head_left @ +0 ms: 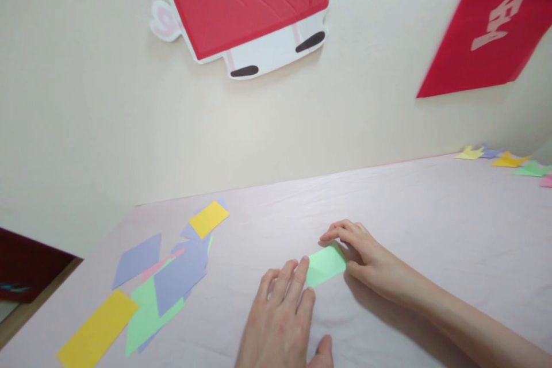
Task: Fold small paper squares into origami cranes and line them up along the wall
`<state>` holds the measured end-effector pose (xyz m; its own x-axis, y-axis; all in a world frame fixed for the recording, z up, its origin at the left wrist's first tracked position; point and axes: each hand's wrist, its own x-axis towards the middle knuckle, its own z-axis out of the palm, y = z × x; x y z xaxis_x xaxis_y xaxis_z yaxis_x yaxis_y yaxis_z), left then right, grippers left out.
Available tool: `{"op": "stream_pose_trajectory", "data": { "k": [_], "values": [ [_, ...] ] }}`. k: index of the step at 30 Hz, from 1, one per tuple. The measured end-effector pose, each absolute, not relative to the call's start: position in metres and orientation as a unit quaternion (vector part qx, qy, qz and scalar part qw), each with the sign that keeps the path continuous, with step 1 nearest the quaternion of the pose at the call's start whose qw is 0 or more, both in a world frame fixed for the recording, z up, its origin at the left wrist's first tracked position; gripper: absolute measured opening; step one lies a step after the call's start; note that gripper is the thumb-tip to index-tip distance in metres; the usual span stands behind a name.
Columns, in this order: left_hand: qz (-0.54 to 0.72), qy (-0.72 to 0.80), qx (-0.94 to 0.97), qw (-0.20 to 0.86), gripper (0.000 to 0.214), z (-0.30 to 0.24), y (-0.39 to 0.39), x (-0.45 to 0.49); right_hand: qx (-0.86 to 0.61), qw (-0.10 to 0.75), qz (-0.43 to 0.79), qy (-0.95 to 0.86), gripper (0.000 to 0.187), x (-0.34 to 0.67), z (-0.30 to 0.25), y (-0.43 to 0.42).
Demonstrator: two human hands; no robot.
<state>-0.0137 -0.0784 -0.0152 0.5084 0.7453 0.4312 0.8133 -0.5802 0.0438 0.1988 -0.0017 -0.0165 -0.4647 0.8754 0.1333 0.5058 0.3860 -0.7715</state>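
Note:
A small light-green sheet of paper [326,267] lies on the pale cloth between my two hands. My left hand [282,305] is open, palm down, with its fingertips on the sheet's left end. At the other end, my right hand [360,253] curls its thumb and fingers around the right edge and far corner. That corner looks slightly raised or creased there. Where the right fingertips meet the paper is partly hidden behind the hand.
Purple and green papers [181,273] lie in a loose pile at left, with yellow sheets [99,328] among them. Several folded coloured papers [509,159] stand along the far right edge. Behind the cloth-covered surface [241,230] rises a wall [259,132] with red decorations [245,0].

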Motion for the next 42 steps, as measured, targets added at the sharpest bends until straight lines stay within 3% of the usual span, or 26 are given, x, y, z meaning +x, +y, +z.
{"op": "stream_pose_trajectory", "data": {
  "k": [7,15,21,28,36,42],
  "values": [
    [-0.211,-0.468,-0.854,0.079,0.021,-0.021,-0.078,-0.018,-0.437,0.263,0.345,-0.788,0.06,0.204,-0.014,-0.004],
    [-0.19,-0.491,-0.85,0.027,0.06,-0.012,-0.061,-0.011,-0.418,0.258,0.332,-0.805,0.046,0.207,-0.008,-0.007],
    [-0.208,-0.467,-0.859,-0.008,0.035,0.0,-0.052,0.006,-0.379,0.243,0.363,-0.816,0.036,0.212,-0.002,-0.014],
    [-0.271,-0.395,-0.874,0.076,0.012,-0.007,-0.044,0.002,-0.329,0.202,0.301,-0.872,0.055,0.212,0.004,-0.019],
    [-0.151,-0.481,-0.863,0.039,0.029,-0.007,-0.053,-0.013,-0.308,0.165,0.232,-0.908,0.04,0.206,0.017,-0.025],
    [-0.244,-0.443,-0.861,0.047,0.015,-0.026,-0.067,-0.013,-0.283,0.168,0.202,-0.923,0.021,0.203,0.008,-0.02]
  ]
}}
